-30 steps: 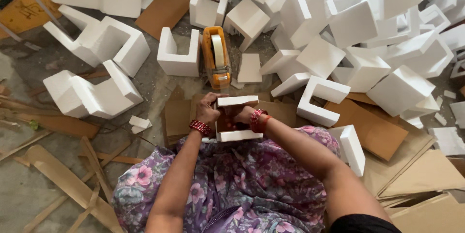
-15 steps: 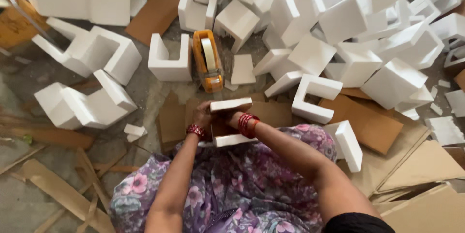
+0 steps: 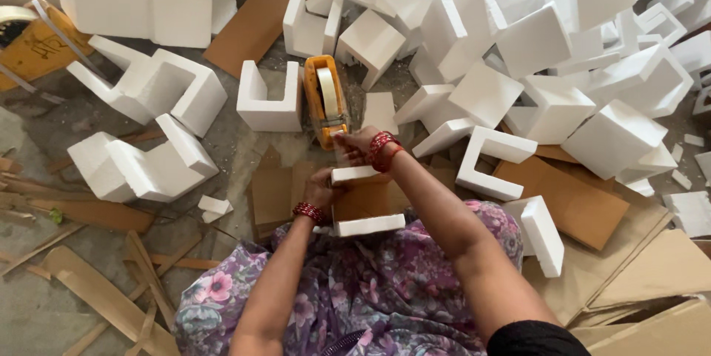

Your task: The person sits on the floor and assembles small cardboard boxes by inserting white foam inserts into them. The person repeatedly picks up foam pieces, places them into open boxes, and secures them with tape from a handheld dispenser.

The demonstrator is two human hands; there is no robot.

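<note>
Now: right hand [image 3: 354, 143] at the orange tape dispenser [image 3: 324, 101], left hand [image 3: 320, 187] on the foam-and-cardboard piece [image 3: 368, 199].

Piece sits just above the person's lap: brown cardboard panel between two white foam strips. Left hand grips its left edge, fingers curled round it. Right hand's fingertips are pinched together at the dispenser's near end; whether they hold tape, can't tell. Dispenser lies on the floor just beyond the piece, white roll in its middle. White U-shaped foam block [image 3: 269, 98] just left of it; foam pile [image 3: 563, 67] right, cut off by the frame. Flat cardboard sheets [image 3: 637, 267] lower right. Half a second ago both hands were on the piece; the right has since gone to the dispenser.
</note>
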